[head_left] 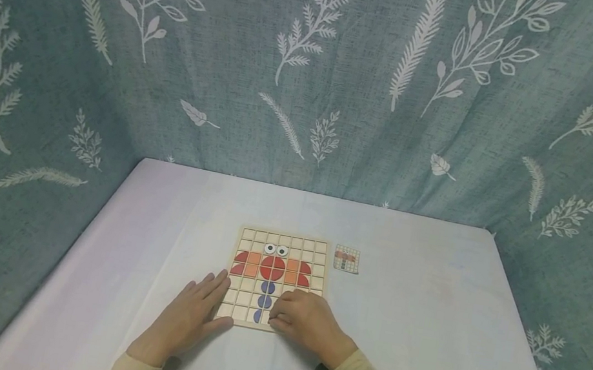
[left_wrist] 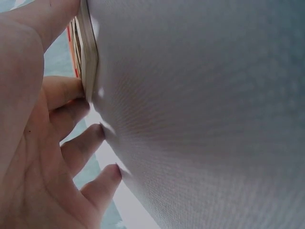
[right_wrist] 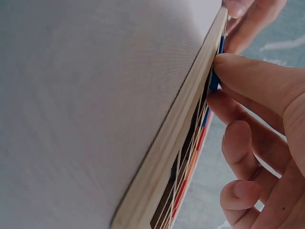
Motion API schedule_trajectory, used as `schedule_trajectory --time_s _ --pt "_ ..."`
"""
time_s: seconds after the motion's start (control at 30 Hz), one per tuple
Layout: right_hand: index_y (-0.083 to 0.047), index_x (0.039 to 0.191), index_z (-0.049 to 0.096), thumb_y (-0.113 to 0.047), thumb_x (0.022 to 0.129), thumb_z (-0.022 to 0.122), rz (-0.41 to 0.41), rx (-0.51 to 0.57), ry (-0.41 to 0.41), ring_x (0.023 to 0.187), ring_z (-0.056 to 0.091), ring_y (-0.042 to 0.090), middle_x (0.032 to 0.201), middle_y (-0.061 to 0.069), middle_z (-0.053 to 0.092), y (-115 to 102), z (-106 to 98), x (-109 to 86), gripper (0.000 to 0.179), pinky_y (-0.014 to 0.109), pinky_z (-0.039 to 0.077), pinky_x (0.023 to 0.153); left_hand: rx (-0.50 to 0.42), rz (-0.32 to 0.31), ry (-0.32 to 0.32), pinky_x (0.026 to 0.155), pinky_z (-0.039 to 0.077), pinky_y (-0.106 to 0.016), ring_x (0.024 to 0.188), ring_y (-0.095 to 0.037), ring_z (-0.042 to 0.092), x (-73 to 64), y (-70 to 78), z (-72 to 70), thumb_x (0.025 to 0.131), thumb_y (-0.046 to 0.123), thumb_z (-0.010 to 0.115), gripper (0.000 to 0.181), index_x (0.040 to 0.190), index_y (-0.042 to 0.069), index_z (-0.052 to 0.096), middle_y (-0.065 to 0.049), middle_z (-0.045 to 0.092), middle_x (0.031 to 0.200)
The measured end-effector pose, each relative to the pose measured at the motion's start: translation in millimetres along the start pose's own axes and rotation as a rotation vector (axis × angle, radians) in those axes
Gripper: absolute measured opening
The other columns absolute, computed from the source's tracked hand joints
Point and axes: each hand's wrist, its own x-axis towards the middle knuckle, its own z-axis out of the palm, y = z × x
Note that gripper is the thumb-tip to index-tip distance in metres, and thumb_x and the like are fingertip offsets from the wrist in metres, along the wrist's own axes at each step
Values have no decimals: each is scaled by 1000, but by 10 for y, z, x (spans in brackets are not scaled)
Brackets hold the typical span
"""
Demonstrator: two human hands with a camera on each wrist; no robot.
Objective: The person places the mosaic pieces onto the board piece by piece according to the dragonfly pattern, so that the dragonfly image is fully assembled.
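A square wooden grid board (head_left: pixel 244 299) lies on the table, carrying picture tiles. Two eye tiles (head_left: pixel 276 250) sit above a red circle (head_left: pixel 272 269), with orange tiles (head_left: pixel 252 264) and red wing-like tiles on both sides. Blue half-round tiles (head_left: pixel 265 301) run down below the circle. My left hand (head_left: pixel 189 314) rests at the board's lower left corner, fingers stretched along its edge. At the bottom row, my right hand (head_left: pixel 309 321) pinches a blue tile (right_wrist: pixel 214 82) between thumb and forefinger, against the board's near edge; the fingers hide part of the lower right cells.
A small pattern card (head_left: pixel 347 259) showing a similar figure lies just right of the board. The white-covered table (head_left: pixel 428 312) extends around both. Leaf-patterned curtains (head_left: pixel 308 115) stand at the back and sides.
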Motion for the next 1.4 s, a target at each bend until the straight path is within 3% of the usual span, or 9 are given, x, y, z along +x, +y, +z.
schedule_trajectory --time_s 0.57,0.77,0.9,1.23,1.4 --pt "-23 88 79 -18 84 82 10 -75 -65 83 67 5 92 -12 72 -45 40 91 7 20 57 74 -1 -17 -1 116 31 -63 144 -41 37 0 -34 -8 95 46 67 78 154 1 41 -16 37 160" --pt "-23 82 77 -19 83 83 -24 -162 -35 74 64 4 86 -12 70 -86 27 94 7 19 54 65 -1 0 21 115 32 -63 144 -41 38 8 -5 46 95 47 68 79 152 0 42 -16 38 159" --pt "-21 85 78 -19 85 83 -26 -217 -33 79 68 6 90 -8 73 -139 6 84 5 20 57 69 -2 19 30 115 32 -62 143 -42 39 24 37 52 95 46 68 77 152 -1 43 -17 39 159" --pt "-20 88 79 -15 87 81 -22 -143 -6 85 70 6 94 -8 75 -185 44 58 5 20 58 75 20 27 20 115 33 -62 143 -41 39 10 30 15 96 46 67 77 152 -1 43 -17 39 159" --pt "-21 98 80 -19 89 78 -11 -84 -62 94 70 7 102 -9 75 -216 11 31 9 22 58 83 20 22 11 114 34 -62 143 -41 39 -18 17 15 95 47 68 78 152 0 43 -17 39 159"
